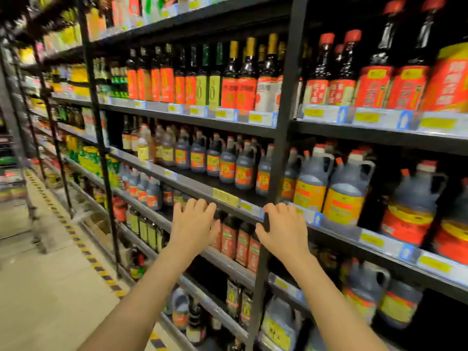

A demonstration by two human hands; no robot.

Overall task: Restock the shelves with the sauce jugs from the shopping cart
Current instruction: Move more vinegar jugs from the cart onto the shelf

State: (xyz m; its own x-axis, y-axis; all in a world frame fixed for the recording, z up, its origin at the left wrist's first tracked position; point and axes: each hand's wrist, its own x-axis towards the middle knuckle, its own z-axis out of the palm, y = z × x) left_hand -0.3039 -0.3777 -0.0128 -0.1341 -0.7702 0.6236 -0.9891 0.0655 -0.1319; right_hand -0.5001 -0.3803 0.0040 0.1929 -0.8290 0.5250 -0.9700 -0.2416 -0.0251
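Note:
Both my hands reach toward the front edge of the middle shelf (197,191). My left hand (193,225) is held out with fingers spread and holds nothing. My right hand (283,229) is also spread and empty, its fingertips by the black upright post (278,158). On that shelf stands a row of dark sauce jugs (228,160) with orange labels. Larger jugs with yellow labels (344,191) stand right of the post. The near part of the shelf in front of the left hand is bare. A shopping cart (15,188) shows at the far left, blurred.
Tall dark sauce bottles (238,77) fill the shelf above. Smaller red-labelled bottles (238,239) sit on the shelf below my hands, big jugs (278,323) on the bottom one. The aisle floor (50,287) runs left, with a yellow-black striped line along the shelf base.

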